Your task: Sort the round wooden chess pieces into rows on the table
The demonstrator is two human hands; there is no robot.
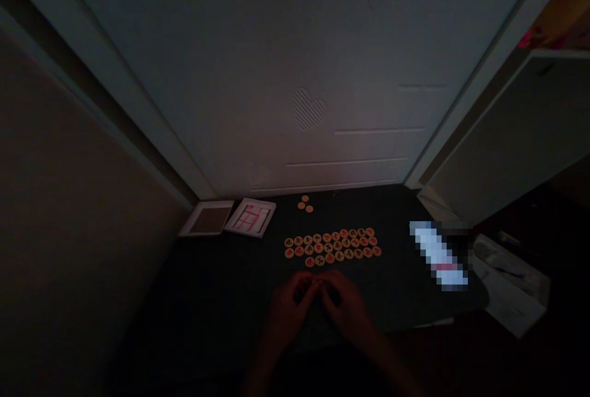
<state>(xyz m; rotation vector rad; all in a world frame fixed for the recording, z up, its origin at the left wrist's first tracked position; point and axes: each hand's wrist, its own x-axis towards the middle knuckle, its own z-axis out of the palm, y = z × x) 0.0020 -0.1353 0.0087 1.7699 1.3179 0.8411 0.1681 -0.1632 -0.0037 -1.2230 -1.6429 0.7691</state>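
Presently left hand (288, 314) and right hand (353, 311) meet, fingers curled together; any pinch cannot be told; round pieces (332, 247) lie just beyond on the table (221, 286), rows running left-right, seemingly equidistant from both.

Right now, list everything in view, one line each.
Chinese chess discs: about thirty, tan with red or black marks, rows mid-table.
Loose discs: three, tan, near the wall behind the rows.
Box tray: one, white rim, brown inside, table's far left.
Card with red lines: one, white, beside the tray.
Blurred item: one, white with red band, right of the rows.
Plastic packaging: one, whitish, far right.
Table: one, dark, under everything.
Door panel: one, pale, heart embossed, behind the table.
Left hand: one, near edge, fingertips meeting the right.
Right hand: one, beside it; contents too dark to tell.
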